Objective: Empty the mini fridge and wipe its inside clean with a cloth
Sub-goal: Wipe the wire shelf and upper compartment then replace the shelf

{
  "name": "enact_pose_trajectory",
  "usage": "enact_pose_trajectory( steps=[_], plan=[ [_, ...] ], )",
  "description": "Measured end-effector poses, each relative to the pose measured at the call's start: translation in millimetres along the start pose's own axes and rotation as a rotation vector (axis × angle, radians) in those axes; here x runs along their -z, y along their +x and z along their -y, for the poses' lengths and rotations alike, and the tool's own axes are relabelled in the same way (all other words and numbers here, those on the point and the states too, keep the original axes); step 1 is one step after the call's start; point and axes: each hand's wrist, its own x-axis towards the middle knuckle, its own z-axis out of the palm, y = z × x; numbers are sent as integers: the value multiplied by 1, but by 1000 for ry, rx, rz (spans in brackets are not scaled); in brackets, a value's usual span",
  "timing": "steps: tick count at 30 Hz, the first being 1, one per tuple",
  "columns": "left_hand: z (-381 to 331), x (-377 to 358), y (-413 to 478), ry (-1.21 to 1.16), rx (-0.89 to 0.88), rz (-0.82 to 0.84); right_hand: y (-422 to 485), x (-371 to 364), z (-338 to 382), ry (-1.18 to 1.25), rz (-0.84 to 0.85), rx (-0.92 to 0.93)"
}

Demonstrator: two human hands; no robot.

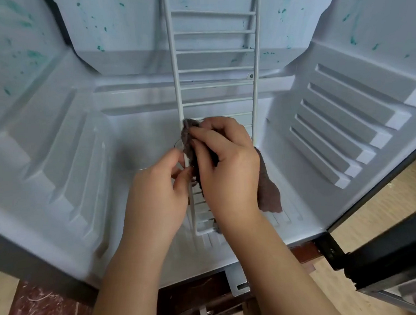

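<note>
The fingers of the right hand (230, 170) are curled and pinch a brown cloth (269, 192) around the left side wire of a white wire rack (215, 48). A fold of the cloth sticks out just above the fingertips, and its loose end hangs down past the outer edge of that hand. Just beside these fingers, the left hand (157, 190) pinches the same wire between thumb and curled fingers. Its fingertips seem to touch the cloth, though the blur there leaves that unsure.

The rack stands on its short end on the fridge floor, its bars rising well above both hands.

Around the 2 hands lies the pale grey inside of the mini fridge (136, 128), holding only the rack. Moulded shelf ridges (342, 128) step along the wall to the right of the fingers, and shallower ones run along the left wall. Green smears (33, 54) dot the side and back walls, well above the fingers.

Beyond the fridge's lower edge, a dark door (391, 262) stands open on the right over a light wooden floor (368, 210). A reddish-brown surface (40, 311) lies beneath the forearms.
</note>
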Motion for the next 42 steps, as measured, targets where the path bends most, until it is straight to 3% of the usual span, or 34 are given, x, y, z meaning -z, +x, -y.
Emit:
enact_pose_trajectory(
  steps=[6,15,21,27,33,38,42],
  plan=[
    [1,1,-3,19,-6,4,8,7,-8,-167,8,57],
    [1,4,-4,26,27,2,5,43,-17,-90,-262,-66],
    [3,5,-2,-62,98,4,-11,17,-3,-156,80,134],
    [6,6,-2,-44,102,62,-11,-4,-9,-145,-9,103],
    [8,3,-5,-22,96,6,-5,12,-25,-227,-10,174],
    [-4,3,-7,16,74,-9,2,43,-50,-382,-73,70],
    [-7,3,-7,33,76,-7,3,39,-43,-311,-69,17]
  ],
)
